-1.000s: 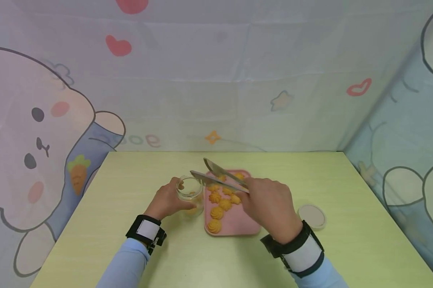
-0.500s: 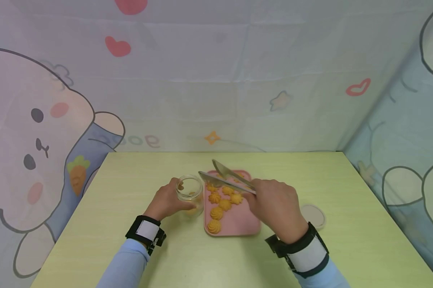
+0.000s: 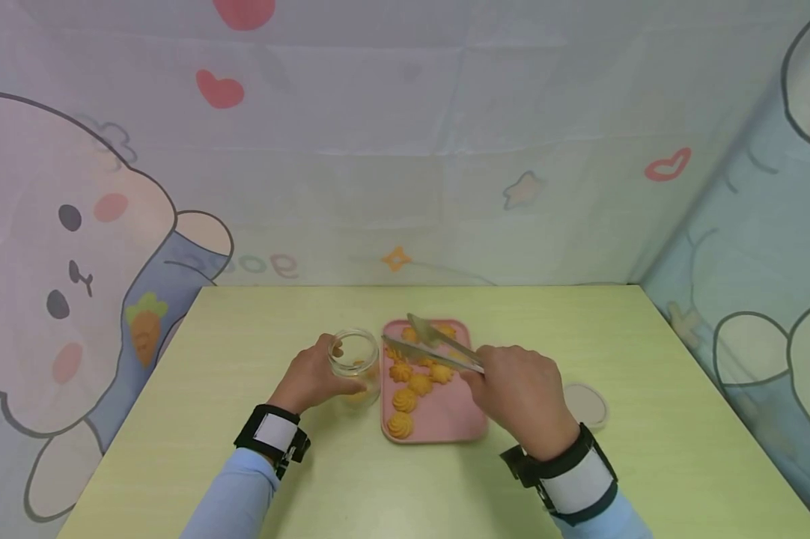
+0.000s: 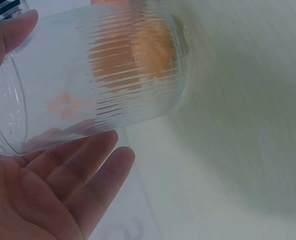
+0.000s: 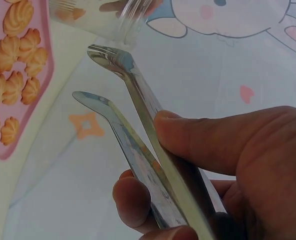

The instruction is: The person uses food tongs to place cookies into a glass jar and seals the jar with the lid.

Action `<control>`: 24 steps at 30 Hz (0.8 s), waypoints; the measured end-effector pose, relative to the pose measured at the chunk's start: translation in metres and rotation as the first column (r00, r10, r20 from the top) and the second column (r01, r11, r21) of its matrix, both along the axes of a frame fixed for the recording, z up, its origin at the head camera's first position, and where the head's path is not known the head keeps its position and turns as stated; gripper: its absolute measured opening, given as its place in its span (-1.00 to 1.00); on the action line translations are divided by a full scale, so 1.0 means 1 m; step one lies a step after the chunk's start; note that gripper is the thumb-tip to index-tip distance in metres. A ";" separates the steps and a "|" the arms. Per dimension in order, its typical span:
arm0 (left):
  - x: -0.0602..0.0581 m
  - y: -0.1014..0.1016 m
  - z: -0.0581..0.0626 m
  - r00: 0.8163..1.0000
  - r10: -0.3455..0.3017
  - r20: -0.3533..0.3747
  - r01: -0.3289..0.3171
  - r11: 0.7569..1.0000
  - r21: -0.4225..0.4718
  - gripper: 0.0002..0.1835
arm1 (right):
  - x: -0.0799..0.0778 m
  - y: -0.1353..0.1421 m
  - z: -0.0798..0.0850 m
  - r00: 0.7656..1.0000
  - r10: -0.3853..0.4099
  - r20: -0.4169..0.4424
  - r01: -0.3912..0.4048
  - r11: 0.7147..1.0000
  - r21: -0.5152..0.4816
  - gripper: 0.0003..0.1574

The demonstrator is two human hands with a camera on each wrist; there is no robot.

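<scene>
1. Left hand (image 3: 311, 376) curls around the ribbed glass jar (image 3: 355, 363) on the desk (image 3: 243, 449).
2. Right hand (image 3: 519, 393) pinches metal tongs (image 3: 439, 348), tips apart, above cookies (image 3: 418, 374) on the pink tray (image 3: 455, 419).

The left hand (image 3: 308, 377), at centre-left of the head view, has its fingers curled as if around something, forearm in a light-blue sleeve (image 3: 233, 498) with a black wrist strap (image 3: 273, 436). The right hand (image 3: 521, 395), lower right of centre, pinches between thumb and fingers, its wrist angled inward.

The left hand (image 4: 32, 200) cups a ribbed glass jar (image 4: 97, 75) holding an orange cookie (image 4: 130, 52), on the pale table (image 4: 238, 125).
</scene>
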State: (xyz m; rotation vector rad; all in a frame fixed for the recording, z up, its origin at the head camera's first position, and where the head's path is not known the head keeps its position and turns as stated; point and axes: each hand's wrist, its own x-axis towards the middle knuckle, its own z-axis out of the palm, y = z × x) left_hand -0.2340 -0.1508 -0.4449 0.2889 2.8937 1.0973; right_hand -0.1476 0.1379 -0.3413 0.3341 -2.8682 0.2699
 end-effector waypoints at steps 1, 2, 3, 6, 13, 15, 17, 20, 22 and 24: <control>0.000 0.000 0.000 1.000 0.000 0.000 0.000 1.000 0.000 -0.17 | 0.000 0.000 -0.001 1.000 0.001 0.003 -0.001 1.000 0.004 -0.61; 0.000 0.000 -0.001 1.000 0.000 0.000 0.000 1.000 0.000 -0.17 | 0.000 0.001 -0.002 1.000 0.003 0.005 -0.003 1.000 0.007 -0.61; -0.001 0.000 -0.001 1.000 0.000 0.000 0.000 1.000 0.001 -0.17 | -0.001 0.001 -0.003 1.000 0.004 0.009 -0.004 1.000 0.010 -0.61; -0.001 0.000 -0.002 1.000 0.000 0.001 0.000 1.000 0.003 -0.18 | -0.002 0.002 -0.006 1.000 0.003 0.022 -0.003 1.000 0.009 -0.63; -0.001 0.000 -0.001 1.000 0.001 0.004 -0.001 1.000 0.010 -0.18 | -0.009 0.000 -0.019 0.997 -0.006 0.072 0.005 1.000 0.023 -0.70; -0.001 0.000 -0.001 1.000 0.000 0.004 0.000 1.000 0.010 -0.18 | -0.012 -0.001 -0.023 0.996 -0.013 0.086 0.010 0.999 0.032 -0.69; -0.001 0.000 -0.001 1.000 -0.001 0.003 0.001 1.000 0.009 -0.18 | -0.014 -0.003 -0.027 0.996 -0.018 0.092 0.014 0.999 0.047 -0.66; 0.000 0.000 -0.001 1.000 0.001 0.004 -0.001 1.000 0.008 -0.18 | -0.017 -0.005 -0.032 0.996 -0.017 0.090 0.011 0.998 0.066 -0.63; -0.001 0.000 -0.001 1.000 0.001 0.004 -0.001 1.000 0.008 -0.19 | -0.018 -0.006 -0.035 0.996 -0.014 0.085 0.007 0.997 0.081 -0.60; -0.001 0.000 -0.001 1.000 0.000 0.003 0.000 1.000 0.010 -0.19 | -0.020 -0.008 -0.038 0.996 -0.011 0.087 0.003 0.996 0.094 -0.58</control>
